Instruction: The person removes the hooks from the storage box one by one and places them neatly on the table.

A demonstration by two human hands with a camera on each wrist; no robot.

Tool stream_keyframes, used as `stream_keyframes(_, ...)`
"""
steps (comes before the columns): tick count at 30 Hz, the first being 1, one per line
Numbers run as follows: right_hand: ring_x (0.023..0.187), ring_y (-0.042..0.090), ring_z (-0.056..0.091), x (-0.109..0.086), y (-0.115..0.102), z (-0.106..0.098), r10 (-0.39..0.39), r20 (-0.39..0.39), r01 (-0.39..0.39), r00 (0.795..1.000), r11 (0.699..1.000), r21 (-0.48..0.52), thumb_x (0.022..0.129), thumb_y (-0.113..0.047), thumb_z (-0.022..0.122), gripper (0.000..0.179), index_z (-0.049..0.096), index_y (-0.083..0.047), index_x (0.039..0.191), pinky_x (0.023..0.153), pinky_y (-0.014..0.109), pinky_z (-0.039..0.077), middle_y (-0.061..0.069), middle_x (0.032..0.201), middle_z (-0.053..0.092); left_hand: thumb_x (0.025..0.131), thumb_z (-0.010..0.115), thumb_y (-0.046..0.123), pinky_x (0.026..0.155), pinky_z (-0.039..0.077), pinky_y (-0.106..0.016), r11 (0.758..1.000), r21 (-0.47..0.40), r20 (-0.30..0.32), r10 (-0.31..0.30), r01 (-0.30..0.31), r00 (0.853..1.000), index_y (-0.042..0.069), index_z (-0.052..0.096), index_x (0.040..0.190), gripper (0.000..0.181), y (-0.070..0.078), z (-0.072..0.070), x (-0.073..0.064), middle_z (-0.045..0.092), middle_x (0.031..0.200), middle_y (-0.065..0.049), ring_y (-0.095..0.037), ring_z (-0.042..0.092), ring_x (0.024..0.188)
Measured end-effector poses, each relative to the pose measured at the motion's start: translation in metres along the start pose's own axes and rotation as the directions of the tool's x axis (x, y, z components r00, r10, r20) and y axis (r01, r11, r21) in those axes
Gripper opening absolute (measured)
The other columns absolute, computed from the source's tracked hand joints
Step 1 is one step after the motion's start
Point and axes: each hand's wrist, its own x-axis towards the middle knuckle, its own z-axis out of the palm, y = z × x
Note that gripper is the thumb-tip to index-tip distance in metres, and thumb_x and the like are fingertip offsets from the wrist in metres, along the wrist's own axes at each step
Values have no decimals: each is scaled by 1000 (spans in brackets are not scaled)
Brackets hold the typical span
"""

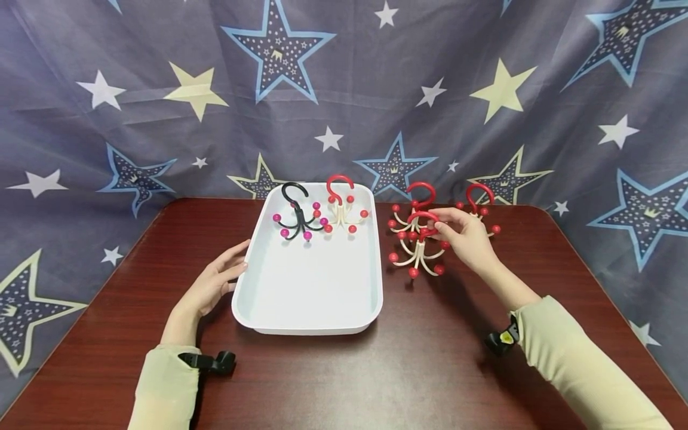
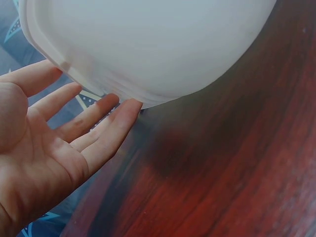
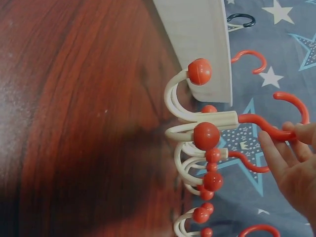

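My right hand [image 1: 469, 242] pinches the red hook of a multi-arm hanger [image 1: 419, 257]. Its cream arms, tipped with red balls, hang below in the right wrist view and look raised off the table. Two similar red-and-cream hangers, a near one [image 1: 421, 192] and one farther right [image 1: 480, 194], stand behind that hand, partly hidden. A white tray [image 1: 307, 328] lies at mid-table. Inside its far end are a black hanger [image 1: 300, 222] with pink balls and a red-and-cream hanger [image 1: 340, 214]. With fingers extended, my left hand [image 1: 211, 283] touches the tray's left side.
The dark red wooden table [image 1: 419, 370] runs back to a grey-blue star-patterned cloth [image 1: 344, 77]. Each wrist carries a black strap device, a left one [image 1: 212, 362] and a right one [image 1: 504, 337].
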Motion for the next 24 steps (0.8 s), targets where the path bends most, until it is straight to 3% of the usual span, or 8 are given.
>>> stream_keyframes(5,80,31,58,0,9,1,6,-18,-6,1000,1000,19,81,8,49,24,53,10,104,64,29,48,32,92,54,87,48,17,73,47,-34,1000,2,4,4,-4,1000,20,27,134,52,0,0,0,37,123,-19,-12,53,94)
stream_keyframes(11,75,7,59,-1,15,4,-8,-17,9,1000,999,48,81,9,48,25,51,13,105,65,34,47,36,92,51,87,48,18,72,47,-33,1000,12,1,1,-1,1000,20,27,134,52,0,-1,-1,39,122,-16,-12,53,95)
stream_keyframes(15,74,2,57,-1,11,3,-17,-29,16,999,999,-38,81,6,51,25,53,10,105,65,25,48,30,94,54,87,48,17,72,47,-32,1000,21,0,0,0,1000,20,27,134,51,0,-1,-2,39,122,-16,-11,53,95)
stream_keyframes(19,74,6,58,4,2,1,-50,-54,40,997,985,-168,80,1,55,25,57,3,105,64,15,44,21,95,60,87,48,18,72,47,-32,1000,17,6,3,-3,1000,20,27,134,52,0,-1,-2,39,122,-15,-12,53,95)
stream_keyframes(24,83,20,59,18,-7,3,-94,-38,84,995,974,-210,81,-5,56,22,59,-5,103,68,15,43,13,93,62,87,49,18,72,47,-32,1000,19,7,3,-3,1000,20,27,134,52,1,0,-1,40,122,-14,-11,53,95)
